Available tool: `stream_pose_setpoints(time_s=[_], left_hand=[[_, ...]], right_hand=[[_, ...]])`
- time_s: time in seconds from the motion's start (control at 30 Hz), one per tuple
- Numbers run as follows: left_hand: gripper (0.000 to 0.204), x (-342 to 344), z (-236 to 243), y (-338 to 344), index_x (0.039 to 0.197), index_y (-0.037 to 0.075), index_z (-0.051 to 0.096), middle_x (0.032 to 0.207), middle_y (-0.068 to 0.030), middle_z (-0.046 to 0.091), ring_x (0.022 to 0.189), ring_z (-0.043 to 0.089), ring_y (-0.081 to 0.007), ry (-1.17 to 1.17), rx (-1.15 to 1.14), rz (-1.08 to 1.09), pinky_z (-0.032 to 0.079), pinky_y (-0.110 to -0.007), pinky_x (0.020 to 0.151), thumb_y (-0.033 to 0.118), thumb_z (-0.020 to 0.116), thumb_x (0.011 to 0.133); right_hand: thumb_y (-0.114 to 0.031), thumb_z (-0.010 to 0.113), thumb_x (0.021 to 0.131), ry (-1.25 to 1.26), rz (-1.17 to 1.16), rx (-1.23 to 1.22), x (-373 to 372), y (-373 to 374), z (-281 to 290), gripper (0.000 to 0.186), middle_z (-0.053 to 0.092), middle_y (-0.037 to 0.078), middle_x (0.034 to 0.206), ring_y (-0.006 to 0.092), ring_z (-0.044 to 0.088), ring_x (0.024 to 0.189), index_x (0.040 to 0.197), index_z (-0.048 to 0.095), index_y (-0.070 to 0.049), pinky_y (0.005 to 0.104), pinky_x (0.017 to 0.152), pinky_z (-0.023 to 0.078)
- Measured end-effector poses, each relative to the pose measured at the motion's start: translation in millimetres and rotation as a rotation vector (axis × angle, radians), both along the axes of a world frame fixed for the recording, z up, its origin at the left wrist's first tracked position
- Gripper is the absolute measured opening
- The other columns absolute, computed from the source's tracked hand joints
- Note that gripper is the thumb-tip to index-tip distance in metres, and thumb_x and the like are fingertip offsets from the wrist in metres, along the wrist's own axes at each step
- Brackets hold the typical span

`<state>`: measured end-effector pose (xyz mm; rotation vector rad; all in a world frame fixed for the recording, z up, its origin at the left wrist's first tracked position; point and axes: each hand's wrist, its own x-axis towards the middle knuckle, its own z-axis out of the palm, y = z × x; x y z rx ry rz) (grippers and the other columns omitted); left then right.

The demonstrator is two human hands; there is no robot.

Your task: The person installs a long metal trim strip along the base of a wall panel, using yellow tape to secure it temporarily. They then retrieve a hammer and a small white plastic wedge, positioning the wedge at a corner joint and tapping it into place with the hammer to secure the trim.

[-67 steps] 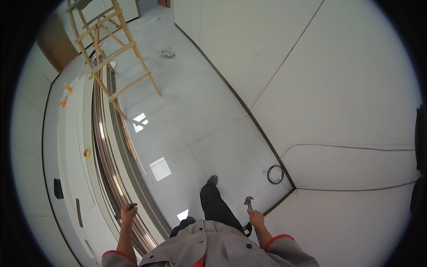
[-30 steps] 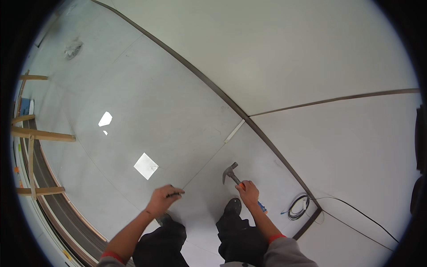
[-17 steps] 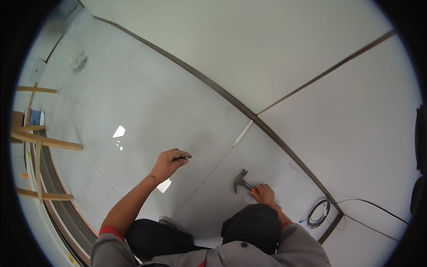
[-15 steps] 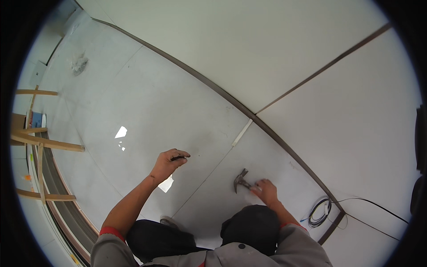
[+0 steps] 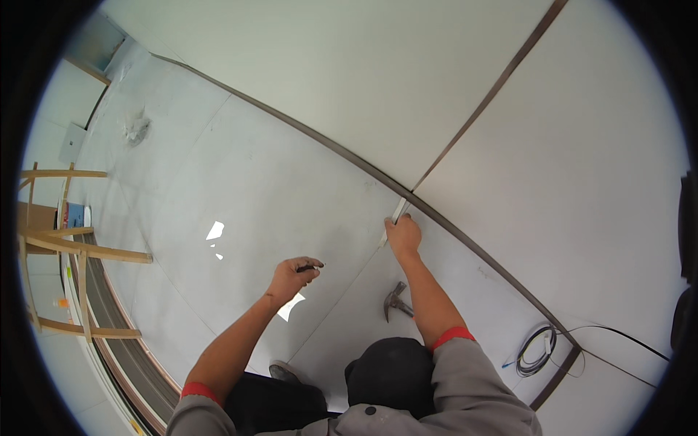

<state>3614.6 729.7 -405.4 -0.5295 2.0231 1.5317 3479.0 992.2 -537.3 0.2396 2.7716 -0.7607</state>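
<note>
My right hand reaches down to a narrow white strip on the floor and has its thumb and fingers around its sides. One end of the strip lies close to the brown edging at the wall's foot. My left hand hovers above the floor to the left, its fingers pinched round a small dark object whose kind I cannot make out. A claw hammer lies on the floor between my right forearm and knee, its handle partly hidden by that forearm.
Brown edging runs along the foot of the pale wall panels. A coil of black cable lies at the right. Wooden frames and long dark profiles stand or lie at the left. Crumpled clear plastic is far left.
My right hand has left the hammer and moved forward to the white strip, taking hold of it. The hammer stays on the floor. My left hand keeps its pinch; the view has shifted slightly.
</note>
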Motion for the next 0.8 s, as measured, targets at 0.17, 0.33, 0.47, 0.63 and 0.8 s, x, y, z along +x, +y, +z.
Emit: stream_pose_setpoints(time_s=[0.17,0.33,0.47,0.63,0.8], left_hand=[[0.022,6,-11,12,0.108,0.003,0.073,0.083,-0.0011,0.064,0.073,0.055,-0.0089,0.007,-0.04,-0.033,0.049,-0.026,0.067,0.014,0.068,0.089],[0.021,5,-19,25,0.108,0.003,0.073,0.086,-0.0007,0.066,0.074,0.057,-0.0078,-0.028,-0.071,-0.077,0.05,-0.025,0.069,0.011,0.067,0.09],[0.021,8,-30,28,0.108,0.003,0.073,0.086,-0.0013,0.065,0.075,0.058,-0.0085,-0.003,-0.096,-0.091,0.051,-0.025,0.071,0.01,0.067,0.09],[0.023,15,-36,32,0.108,0.005,0.073,0.086,-0.0051,0.066,0.075,0.058,-0.013,-0.025,-0.123,-0.112,0.05,-0.029,0.073,0.014,0.067,0.088],[0.024,15,-43,39,0.109,0.005,0.073,0.087,-0.0051,0.067,0.075,0.058,-0.0125,-0.002,-0.102,-0.112,0.05,-0.029,0.072,0.014,0.068,0.088]], right_hand=[[-0.028,0.064,0.085,-0.041,-0.089,-0.057,-1,-5,4,0.034,0.07,0.024,0.085,0.0391,0.069,0.083,0.094,0.059,0.005,0.0482,0.074,0.055],[-0.022,0.069,0.083,0.089,-0.218,-0.332,14,2,-6,0.027,0.07,0.018,0.083,0.0336,0.069,0.077,0.092,0.06,0.001,0.0454,0.07,0.054],[-0.016,0.072,0.086,-0.074,-0.328,-0.758,13,12,-10,0.021,0.066,0.008,0.072,0.015,0.064,0.061,0.089,0.062,0.002,0.0301,0.056,0.053],[-0.016,0.066,0.093,-0.088,-0.424,-0.944,10,17,-8,0.019,0.063,0.005,0.07,0.0097,0.061,0.059,0.094,0.067,0.003,0.0251,0.054,0.053],[-0.016,0.066,0.094,-0.084,-0.47,-0.979,6,20,-14,0.018,0.063,0.004,0.071,0.0101,0.061,0.059,0.094,0.067,0.002,0.0245,0.054,0.053]])
